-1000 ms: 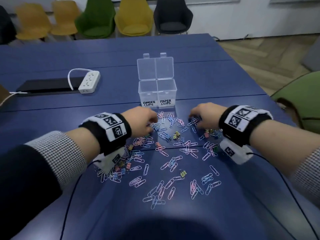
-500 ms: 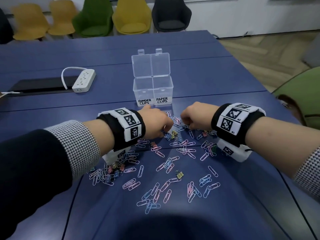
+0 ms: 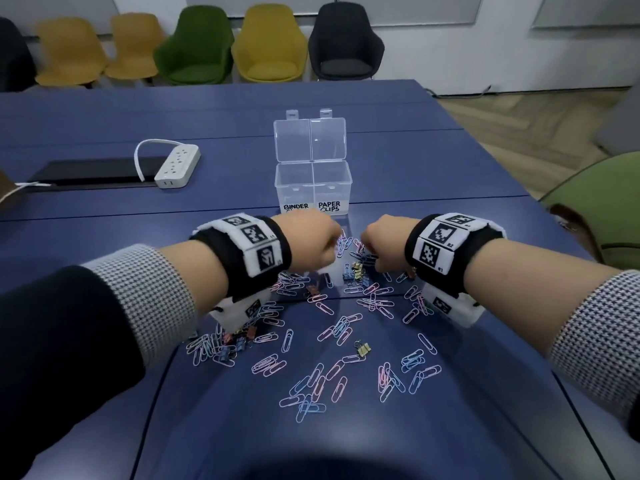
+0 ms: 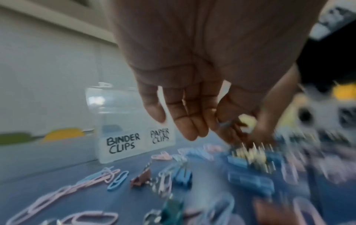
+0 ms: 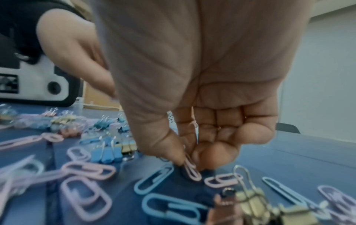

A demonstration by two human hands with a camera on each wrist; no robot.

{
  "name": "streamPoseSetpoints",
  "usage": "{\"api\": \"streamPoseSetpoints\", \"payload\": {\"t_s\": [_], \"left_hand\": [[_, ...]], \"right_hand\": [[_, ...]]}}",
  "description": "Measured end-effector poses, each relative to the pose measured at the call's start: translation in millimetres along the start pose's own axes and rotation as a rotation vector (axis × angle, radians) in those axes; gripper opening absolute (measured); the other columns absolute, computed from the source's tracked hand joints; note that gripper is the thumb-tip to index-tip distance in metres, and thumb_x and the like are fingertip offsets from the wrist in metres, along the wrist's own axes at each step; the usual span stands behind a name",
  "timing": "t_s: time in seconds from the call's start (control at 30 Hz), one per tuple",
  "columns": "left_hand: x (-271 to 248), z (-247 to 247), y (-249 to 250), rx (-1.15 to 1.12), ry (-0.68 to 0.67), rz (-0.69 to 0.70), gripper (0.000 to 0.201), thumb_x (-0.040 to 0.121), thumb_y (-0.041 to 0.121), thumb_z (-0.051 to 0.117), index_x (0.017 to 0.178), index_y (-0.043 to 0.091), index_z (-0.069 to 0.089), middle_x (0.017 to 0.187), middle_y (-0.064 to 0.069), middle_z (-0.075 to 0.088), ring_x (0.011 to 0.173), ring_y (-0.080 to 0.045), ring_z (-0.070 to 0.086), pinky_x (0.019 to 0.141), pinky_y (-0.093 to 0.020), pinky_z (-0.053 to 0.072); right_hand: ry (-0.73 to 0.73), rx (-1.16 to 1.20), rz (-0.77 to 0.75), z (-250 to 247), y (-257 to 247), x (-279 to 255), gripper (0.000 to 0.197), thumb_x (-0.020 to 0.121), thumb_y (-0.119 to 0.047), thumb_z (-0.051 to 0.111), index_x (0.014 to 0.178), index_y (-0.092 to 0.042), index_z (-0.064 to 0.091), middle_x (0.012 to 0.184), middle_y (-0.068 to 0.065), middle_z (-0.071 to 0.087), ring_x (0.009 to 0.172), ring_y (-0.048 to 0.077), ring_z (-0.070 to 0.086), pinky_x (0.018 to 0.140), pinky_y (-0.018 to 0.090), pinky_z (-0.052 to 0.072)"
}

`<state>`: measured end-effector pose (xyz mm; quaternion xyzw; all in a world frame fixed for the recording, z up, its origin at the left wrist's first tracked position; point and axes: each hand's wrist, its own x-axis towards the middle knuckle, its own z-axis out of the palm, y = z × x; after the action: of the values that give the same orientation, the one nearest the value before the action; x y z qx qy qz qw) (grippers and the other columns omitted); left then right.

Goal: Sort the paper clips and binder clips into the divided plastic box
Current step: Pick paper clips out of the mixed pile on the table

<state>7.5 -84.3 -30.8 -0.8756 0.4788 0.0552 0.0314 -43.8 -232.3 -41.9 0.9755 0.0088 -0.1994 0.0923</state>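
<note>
A clear divided box (image 3: pixel 313 188) stands open on the blue table, labelled BINDER CLIPS (image 4: pixel 123 143) on the left and PAPER CLIPS on the right; both halves look empty. Pink and blue paper clips (image 3: pixel 311 386) and small binder clips (image 3: pixel 355 273) lie scattered in front of it. My left hand (image 3: pixel 329 251) hovers over the pile, thumb and forefinger pinching a small blue clip (image 4: pixel 224 124), whose type is blurred. My right hand (image 3: pixel 372 251) is close beside it, its thumb and forefinger pinching a pink paper clip (image 5: pixel 190 169) that touches the table.
A white power strip (image 3: pixel 177 165) with its cable lies at the back left beside a black panel (image 3: pixel 93 173). Coloured chairs (image 3: pixel 270 46) line the far wall, and a green chair (image 3: pixel 602 209) stands at the table's right edge.
Both hands have moved inward over the pile and now sit close together near the box front. The right hand has taken a pink paper clip between thumb and forefinger.
</note>
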Motion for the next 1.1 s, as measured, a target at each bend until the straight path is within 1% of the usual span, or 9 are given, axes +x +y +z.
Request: {"api": "streamPoseSetpoints", "payload": {"t_s": [0.1, 0.27, 0.4, 0.53, 0.63, 0.73, 0.87, 1.0, 1.1], "left_hand": [[-15.8, -15.8, -13.8, -0.486, 0.173, -0.174, 0.018, 0.084, 0.016, 0.054, 0.068, 0.010, 0.059, 0.070, -0.007, 0.067, 0.064, -0.023, 0.062, 0.065, -0.027, 0.051], [-58.5, -22.1, -10.4, -1.746, 0.342, -0.420, 0.021, 0.088, -0.003, 0.041, 0.071, -0.003, 0.054, 0.069, -0.012, 0.065, 0.056, -0.014, 0.067, 0.056, -0.022, 0.058], [-87.1, -7.3, -5.1, -2.171, 0.370, -0.595, 0.028, 0.085, 0.002, 0.040, 0.063, -0.001, 0.058, 0.061, -0.010, 0.065, 0.049, -0.011, 0.065, 0.051, -0.017, 0.056], [-100.8, 6.1, 1.2, -2.275, 0.275, -0.694, 0.018, 0.081, 0.001, 0.041, 0.066, 0.006, 0.050, 0.061, -0.006, 0.062, 0.041, -0.008, 0.056, 0.042, -0.011, 0.049], [-100.6, 8.8, 1.2, -2.257, 0.167, -0.685, 0.013, 0.075, 0.001, 0.037, 0.069, 0.013, 0.041, 0.066, -0.005, 0.052, 0.045, -0.009, 0.043, 0.039, -0.012, 0.038], [-94.3, 9.0, 1.3, -2.054, 0.040, -0.646, 0.016, 0.077, 0.007, 0.039, 0.065, 0.018, 0.037, 0.061, -0.001, 0.039, 0.049, -0.012, 0.026, 0.040, -0.019, 0.023], [-75.1, 16.6, 6.6, -1.520, -0.049, -0.522, 0.031, 0.087, 0.020, 0.057, 0.063, 0.020, 0.036, 0.058, 0.002, 0.028, 0.045, -0.011, 0.021, 0.045, -0.022, 0.014], [-63.0, 23.1, 16.4, -0.666, -0.168, -0.286, 0.025, 0.080, 0.043, 0.065, 0.076, 0.022, 0.052, 0.068, 0.000, 0.060, 0.054, -0.015, 0.050, 0.054, -0.027, 0.042], [-58.2, 23.0, 29.6, -0.342, -0.245, -0.190, 0.026, 0.083, 0.046, 0.060, 0.082, 0.020, 0.059, 0.085, -0.003, 0.068, 0.077, -0.020, 0.060, 0.072, -0.030, 0.050]], "right_hand": [[0.023, 0.085, 0.000, -1.5, 5.7, -2.3, 0.009, 0.083, -0.017, 0.059, 0.077, -0.016, 0.053, 0.083, 0.004, 0.056, 0.077, 0.024, 0.053, 0.064, 0.026, 0.040], [0.088, 0.535, 0.026, -1.9, 30.1, -26.4, 0.018, 0.081, -0.012, 0.058, 0.065, -0.018, 0.052, 0.066, -0.002, 0.064, 0.056, 0.011, 0.055, 0.053, 0.021, 0.039], [0.082, 1.373, -0.007, 5.5, 42.9, -52.1, 0.023, 0.086, 0.006, 0.046, 0.069, -0.009, 0.053, 0.062, 0.008, 0.059, 0.057, 0.015, 0.062, 0.048, 0.021, 0.046], [0.072, 2.009, -0.043, 16.2, 46.4, -71.0, 0.018, 0.081, 0.005, 0.046, 0.072, -0.010, 0.053, 0.064, 0.005, 0.054, 0.057, 0.013, 0.065, 0.045, 0.018, 0.050], [0.029, 2.214, -0.106, 20.8, 44.6, -76.6, 0.013, 0.059, -0.010, 0.062, 0.071, -0.008, 0.059, 0.068, 0.007, 0.054, 0.057, 0.016, 0.060, 0.046, 0.023, 0.050], [-0.041, 2.115, -0.032, 19.7, 34.3, -73.4, 0.014, 0.075, -0.018, 0.057, 0.066, -0.012, 0.048, 0.062, 0.002, 0.044, 0.048, 0.013, 0.040, 0.042, 0.021, 0.037], [-0.097, 1.395, 0.093, 15.7, 15.5, -66.4, 0.031, 0.099, -0.021, 0.040, 0.072, -0.012, 0.052, 0.055, -0.004, 0.035, 0.045, 0.011, 0.025, 0.040, 0.019, 0.021], [-0.071, 0.340, -0.005, 9.3, -2.8, -64.1, 0.013, 0.094, -0.027, 0.050, 0.089, -0.017, 0.057, 0.084, 0.001, 0.057, 0.070, 0.019, 0.050, 0.063, 0.026, 0.042], [-0.121, 0.137, -0.024, 9.0, -13.5, -60.4, 0.021, 0.090, -0.036, 0.056, 0.097, -0.017, 0.054, 0.101, 0.003, 0.060, 0.085, 0.021, 0.050, 0.073, 0.028, 0.040]]}}
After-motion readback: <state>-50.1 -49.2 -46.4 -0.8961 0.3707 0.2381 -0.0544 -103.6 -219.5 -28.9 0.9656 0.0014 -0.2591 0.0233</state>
